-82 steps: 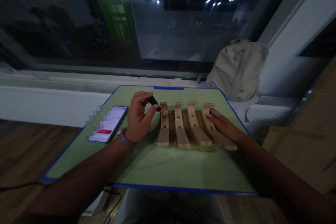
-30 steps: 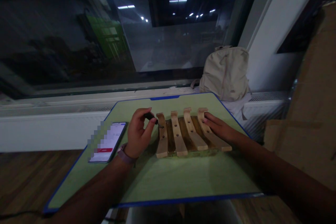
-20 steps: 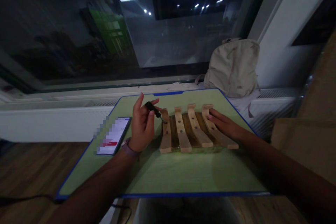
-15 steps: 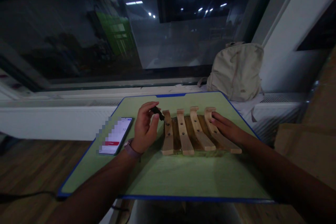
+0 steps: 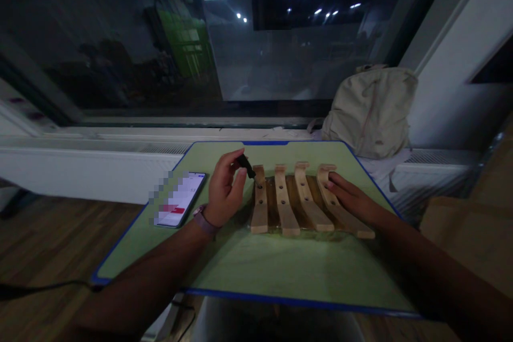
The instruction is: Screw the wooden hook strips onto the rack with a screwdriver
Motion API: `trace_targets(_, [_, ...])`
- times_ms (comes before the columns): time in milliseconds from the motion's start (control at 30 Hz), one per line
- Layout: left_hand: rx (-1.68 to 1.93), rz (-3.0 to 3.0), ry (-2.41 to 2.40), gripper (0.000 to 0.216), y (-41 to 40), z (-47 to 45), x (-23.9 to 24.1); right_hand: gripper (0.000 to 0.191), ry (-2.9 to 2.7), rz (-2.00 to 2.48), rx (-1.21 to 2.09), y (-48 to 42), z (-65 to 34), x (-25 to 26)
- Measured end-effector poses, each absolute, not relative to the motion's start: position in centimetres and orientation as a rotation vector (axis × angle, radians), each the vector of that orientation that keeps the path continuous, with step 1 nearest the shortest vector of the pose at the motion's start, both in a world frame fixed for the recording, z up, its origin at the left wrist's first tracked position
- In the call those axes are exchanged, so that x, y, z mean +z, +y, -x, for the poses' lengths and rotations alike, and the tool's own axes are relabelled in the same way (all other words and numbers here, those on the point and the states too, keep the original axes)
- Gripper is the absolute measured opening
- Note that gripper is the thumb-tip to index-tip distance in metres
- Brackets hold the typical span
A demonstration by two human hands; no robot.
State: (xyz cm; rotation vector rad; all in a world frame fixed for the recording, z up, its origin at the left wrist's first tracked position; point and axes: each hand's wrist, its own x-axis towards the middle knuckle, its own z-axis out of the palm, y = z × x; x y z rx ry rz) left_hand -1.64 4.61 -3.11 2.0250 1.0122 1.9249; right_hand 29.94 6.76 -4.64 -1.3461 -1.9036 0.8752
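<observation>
My left hand (image 5: pixel 224 188) is closed around a small black-handled screwdriver (image 5: pixel 246 165). Its thin tip meets the upper hole of the leftmost wooden hook (image 5: pixel 259 214), and whether a screw sits there is too small to tell. Several such curved hooks, each with two dark holes, lie side by side across a glossy brown board (image 5: pixel 270 208), forming a hook rack flat on the table. At the rack's right end, my right hand (image 5: pixel 350 195) grips the rightmost wooden hook (image 5: pixel 325 173) near its curled top. Some of those fingers are hidden beneath or behind the wood.
A green tabletop (image 5: pixel 240 267) with a blue rim carries everything. A lit phone (image 5: pixel 184 200) lies left of my left hand. Beyond the far right corner stands a beige backpack (image 5: pixel 371 112). Cardboard (image 5: pixel 460 246) is at the right, a radiator (image 5: pixel 92 171) behind the left side.
The view has shifted slightly, so the whole scene sits a little further right. The screwdriver stands somewhat steeper, its tip still at the same hole. My right hand keeps its grip.
</observation>
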Motion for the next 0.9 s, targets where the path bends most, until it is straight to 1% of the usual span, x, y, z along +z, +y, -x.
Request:
trace_targets(167, [1.992, -2.02, 1.055, 0.029, 4.5, 1.7, -2.8, 0.037, -1.893, 1.35, 0.889, 6.5, -29.7, -4.2])
trace_targets(333, [1.928, -2.013, 1.062, 0.037, 4.5, 1.9, -3.1, 0.035, -1.881, 1.342, 0.91, 6.4, -29.3, -3.6])
trace_targets(467, [1.947, -2.01, 1.008, 0.038, 4.9, 2.1, -3.4, 0.038, -1.875, 1.33, 0.905, 6.3, -29.3, -3.6])
trace_targets(667, [1.969, -1.958, 1.078, 0.037, 5.0, 2.0, -3.4, 0.042, -1.894, 1.329, 0.896, 6.5, -29.5, -4.2])
trace_targets(800, [1.91, -1.941, 1.027, 0.047, 4.9, 1.8, -3.5, 0.039, -1.88, 1.32, 0.894, 6.6, -29.4, -4.2])
trace_targets(900, [1.905, -1.968, 0.981, 0.042, 5.0, 1.8, -3.4, 0.039, -1.892, 1.341, 0.893, 6.6, -29.4, -4.1])
